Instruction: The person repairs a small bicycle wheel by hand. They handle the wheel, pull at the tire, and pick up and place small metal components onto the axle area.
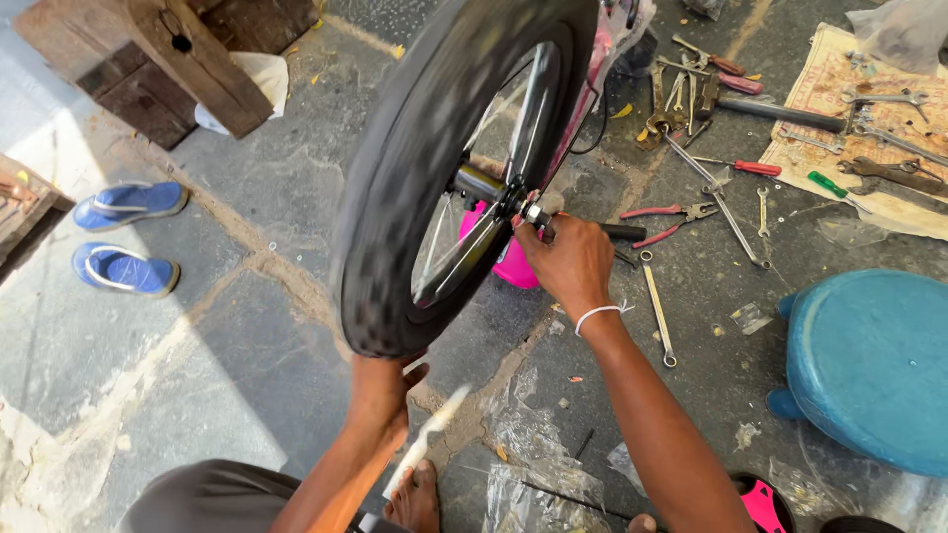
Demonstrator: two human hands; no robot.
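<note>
The small black bicycle wheel (434, 168) stands upright on the stone floor (247, 326), tilted slightly, just in front of the person's bare foot (417, 498). The left hand (380, 390) is tucked under the tyre at its near edge, and though the rubber hides the fingers, it looks to be cupping and steadying the wheel; I cannot tell how tightly. The right hand (571, 262) reaches in with a bent wrist, its fingers pinched closed around the axle nut (531, 213) at the hub, forearm stretched out straight from the body. If that lower grip slackens, I judge the wheel could roll or tip toward the pink frame part (513, 266) behind the hub, and the right fingers, so close to the spokes, could be caught. The combination spanner (657, 311) and red-handled pliers (671, 222) lie just beyond the right hand, easily kicked.
</note>
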